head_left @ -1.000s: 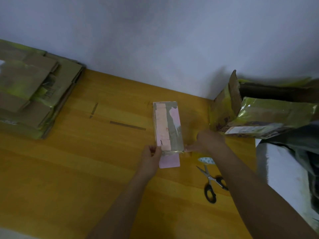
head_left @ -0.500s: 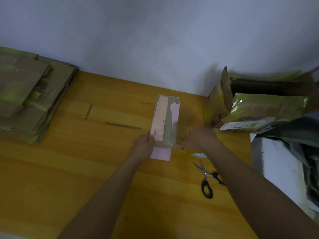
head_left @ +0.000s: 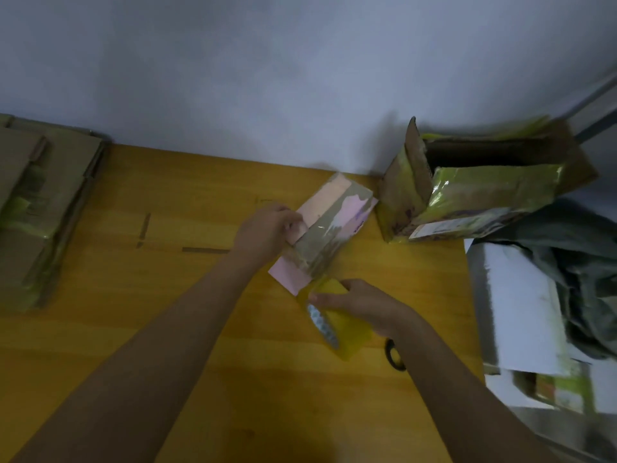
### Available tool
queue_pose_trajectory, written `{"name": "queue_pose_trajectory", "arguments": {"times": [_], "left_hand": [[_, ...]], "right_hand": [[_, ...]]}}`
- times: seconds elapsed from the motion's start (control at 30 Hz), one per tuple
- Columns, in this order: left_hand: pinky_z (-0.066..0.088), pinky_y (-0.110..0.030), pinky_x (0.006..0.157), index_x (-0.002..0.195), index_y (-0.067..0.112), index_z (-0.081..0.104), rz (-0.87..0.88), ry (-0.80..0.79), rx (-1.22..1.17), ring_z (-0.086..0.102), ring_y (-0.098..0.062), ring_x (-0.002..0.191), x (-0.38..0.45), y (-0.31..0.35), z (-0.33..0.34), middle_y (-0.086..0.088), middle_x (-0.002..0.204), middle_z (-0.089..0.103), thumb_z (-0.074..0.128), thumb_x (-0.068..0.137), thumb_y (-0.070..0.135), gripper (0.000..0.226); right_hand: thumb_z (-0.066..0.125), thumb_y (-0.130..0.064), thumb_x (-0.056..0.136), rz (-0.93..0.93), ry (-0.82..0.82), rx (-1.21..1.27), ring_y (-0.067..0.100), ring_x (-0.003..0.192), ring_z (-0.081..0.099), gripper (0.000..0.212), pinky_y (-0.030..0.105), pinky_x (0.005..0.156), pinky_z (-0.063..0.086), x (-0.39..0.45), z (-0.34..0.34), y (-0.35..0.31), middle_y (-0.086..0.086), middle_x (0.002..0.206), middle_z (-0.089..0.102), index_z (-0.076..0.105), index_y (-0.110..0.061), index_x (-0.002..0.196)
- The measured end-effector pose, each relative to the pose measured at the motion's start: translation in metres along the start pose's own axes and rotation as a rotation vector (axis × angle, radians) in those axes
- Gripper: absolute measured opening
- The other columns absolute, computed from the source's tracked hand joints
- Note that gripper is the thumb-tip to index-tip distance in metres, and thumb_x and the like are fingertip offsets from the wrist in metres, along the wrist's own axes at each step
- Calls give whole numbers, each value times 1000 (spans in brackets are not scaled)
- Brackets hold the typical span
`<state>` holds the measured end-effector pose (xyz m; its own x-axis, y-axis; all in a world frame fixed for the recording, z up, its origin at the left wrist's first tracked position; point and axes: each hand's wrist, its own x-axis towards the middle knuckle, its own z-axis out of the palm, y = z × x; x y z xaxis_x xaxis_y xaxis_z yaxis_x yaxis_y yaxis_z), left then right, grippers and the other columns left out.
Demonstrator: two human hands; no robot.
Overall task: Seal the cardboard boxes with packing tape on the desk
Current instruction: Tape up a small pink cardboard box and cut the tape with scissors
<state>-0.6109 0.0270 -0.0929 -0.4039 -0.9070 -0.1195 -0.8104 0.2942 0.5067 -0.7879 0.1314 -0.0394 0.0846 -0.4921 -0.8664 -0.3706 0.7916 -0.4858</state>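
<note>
Head view shows our left hand (head_left: pixel 263 233) pinching the small pink cardboard box (head_left: pixel 329 228) on the yellow wooden desk (head_left: pixel 200 329); our right hand (head_left: pixel 364 305) curls its fingers around the yellow roll of packing tape (head_left: pixel 334 324). We judge the box light and stiff, best held by the sides. Black scissors (head_left: pixel 394 357) are mostly hidden.

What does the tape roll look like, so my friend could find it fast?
Start at the yellow wooden desk and go to its near right part, below the pink box. The tape roll is there in the right hand. It is the only round, see-through yellow thing, with a speckled white core, unlike the brown cardboard around.
</note>
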Motion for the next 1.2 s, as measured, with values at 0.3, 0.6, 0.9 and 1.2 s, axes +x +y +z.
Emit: {"name": "queue_pose_trajectory", "arguments": {"times": [0.3,0.6,0.9,1.2], "left_hand": [[42,-45,96,152,8,8,95,-284,269,39,-30,133,3,13,21,-9,162,1,23,103,43,62],[30,-51,110,155,31,1,379,-419,276,21,-39,141,22,-6,20,-19,159,-11,8,97,57,63],[19,-47,114,154,34,-3,498,-486,360,15,-36,143,28,-15,6,-16,160,-8,-14,77,78,89],[-15,-59,111,149,42,-18,326,-552,535,-20,-37,145,25,5,7,-10,158,-25,24,83,79,86]], "right_hand": [[71,-28,88,-41,-24,88,10,127,48,56,30,102,37,-20,10,32,-15,130,58,52,-11,138],[70,-42,86,-150,237,20,8,122,54,37,23,88,48,-32,16,51,-12,126,60,66,-23,118],[70,-50,83,-186,551,-85,12,128,50,68,18,89,36,-33,33,52,-1,142,53,54,-12,137],[67,-55,84,-62,492,62,18,132,46,77,22,88,34,-18,42,51,3,147,49,48,-7,142]]}}
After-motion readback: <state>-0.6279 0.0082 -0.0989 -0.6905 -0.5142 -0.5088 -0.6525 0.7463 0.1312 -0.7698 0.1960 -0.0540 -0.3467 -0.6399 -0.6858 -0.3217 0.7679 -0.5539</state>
